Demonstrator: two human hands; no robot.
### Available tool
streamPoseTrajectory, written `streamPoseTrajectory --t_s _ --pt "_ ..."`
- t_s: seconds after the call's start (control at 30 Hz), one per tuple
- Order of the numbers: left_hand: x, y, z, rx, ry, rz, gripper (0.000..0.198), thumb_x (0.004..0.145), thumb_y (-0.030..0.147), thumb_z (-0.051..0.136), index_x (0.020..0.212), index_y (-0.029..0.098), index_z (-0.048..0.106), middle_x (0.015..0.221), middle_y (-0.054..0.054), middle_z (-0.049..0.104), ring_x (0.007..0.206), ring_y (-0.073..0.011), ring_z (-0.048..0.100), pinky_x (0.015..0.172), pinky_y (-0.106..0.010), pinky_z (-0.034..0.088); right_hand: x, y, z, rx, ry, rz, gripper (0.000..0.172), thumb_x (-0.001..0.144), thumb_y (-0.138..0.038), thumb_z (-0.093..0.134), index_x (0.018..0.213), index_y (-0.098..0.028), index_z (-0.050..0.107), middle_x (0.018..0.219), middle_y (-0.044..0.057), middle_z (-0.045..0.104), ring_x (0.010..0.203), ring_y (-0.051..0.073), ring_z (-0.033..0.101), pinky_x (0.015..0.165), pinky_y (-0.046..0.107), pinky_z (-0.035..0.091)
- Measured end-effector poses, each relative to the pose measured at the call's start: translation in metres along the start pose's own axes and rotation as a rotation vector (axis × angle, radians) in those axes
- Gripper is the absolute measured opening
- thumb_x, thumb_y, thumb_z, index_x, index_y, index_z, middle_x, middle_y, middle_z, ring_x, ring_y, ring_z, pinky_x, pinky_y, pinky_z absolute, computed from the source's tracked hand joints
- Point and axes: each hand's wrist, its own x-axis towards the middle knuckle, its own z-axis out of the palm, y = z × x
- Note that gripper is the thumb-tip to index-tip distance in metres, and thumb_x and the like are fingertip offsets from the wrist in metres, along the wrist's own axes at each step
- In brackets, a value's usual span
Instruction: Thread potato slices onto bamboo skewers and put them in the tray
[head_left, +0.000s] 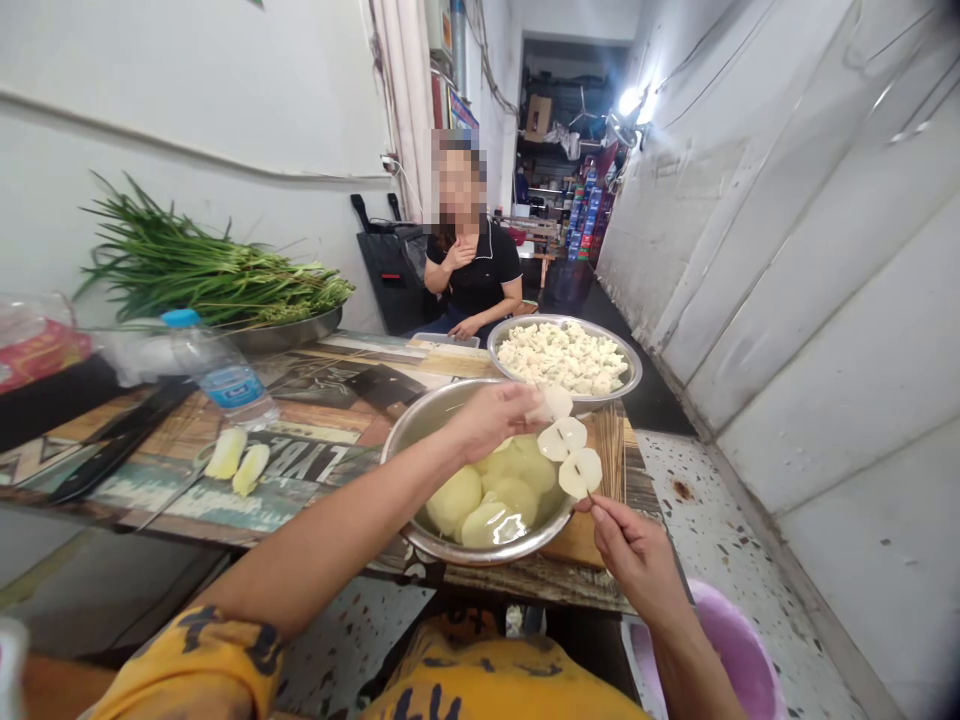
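Observation:
My left hand is closed in a pinch on a pale potato slice at the top of a thin skewer. Two more potato slices sit lower on the same skewer. My right hand pinches the skewer's lower end just under the slices. Both hands hover over a steel bowl holding several peeled potato pieces in water.
A second steel bowl of white cauliflower pieces stands behind. A bundle of bare skewers lies beside the bowls. Two potato wedges, a water bottle and a tray of green chives are left. A seated person faces me. A pink bucket sits on the floor.

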Motion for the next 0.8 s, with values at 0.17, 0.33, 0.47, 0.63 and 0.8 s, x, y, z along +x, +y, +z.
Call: streamPoseTrajectory --t_s 0.17,0.33,0.47,0.63,0.8 --pt "-0.0007 -0.0018 0.0018 0.046 -0.019 0.029 0.031 0.056 0.019 0.080 0.083 0.010 0.068 0.080 -0.006 0.068 0.070 -0.0110 0.062 0.077 -0.026 0.047 -0.0019 0.0052 -0.0014 -0.075 0.001 -0.032 0.034 0.092 -0.037 0.045 0.105 -0.011 0.064 0.053 -0.006 0.031 0.045 0.008 0.029 0.042 0.022 0.024" --pt "-0.0001 -0.0011 0.0002 0.047 0.063 0.029 0.028 0.058 0.020 0.080 0.080 0.009 0.066 0.077 -0.005 0.068 0.066 -0.0104 0.062 0.072 -0.025 0.047 -0.0019 0.0010 -0.0009 -0.203 0.041 -0.092 0.034 0.091 -0.035 0.046 0.101 -0.012 0.067 0.055 -0.003 0.039 0.048 0.010 0.035 0.044 0.022 0.029" --pt "-0.0011 0.0019 0.0013 0.031 0.045 -0.047 0.028 0.058 0.020 0.080 0.078 0.010 0.063 0.076 -0.006 0.067 0.067 -0.0115 0.063 0.071 -0.026 0.048 -0.0024 -0.0031 -0.0018 -0.256 0.029 -0.130 0.033 0.091 -0.035 0.046 0.099 -0.012 0.068 0.055 -0.002 0.043 0.048 0.010 0.036 0.044 0.022 0.031" --pt "-0.0013 0.0022 0.0021 0.021 0.034 -0.065 0.026 0.062 0.021 0.079 0.080 0.010 0.063 0.076 -0.006 0.067 0.067 -0.0119 0.064 0.072 -0.026 0.049 -0.0028 -0.0014 -0.0043 -0.243 0.030 -0.112 0.033 0.092 -0.034 0.045 0.102 -0.011 0.067 0.054 -0.004 0.038 0.047 0.010 0.034 0.045 0.022 0.030" --pt "0.0002 -0.0004 -0.0007 0.032 0.010 -0.075 0.024 0.064 0.024 0.078 0.078 0.009 0.065 0.077 -0.007 0.067 0.067 -0.0107 0.063 0.072 -0.025 0.048 -0.0028 -0.0022 -0.0039 -0.250 0.008 -0.115 0.033 0.091 -0.034 0.045 0.101 -0.012 0.067 0.054 -0.004 0.038 0.048 0.010 0.034 0.045 0.022 0.030"
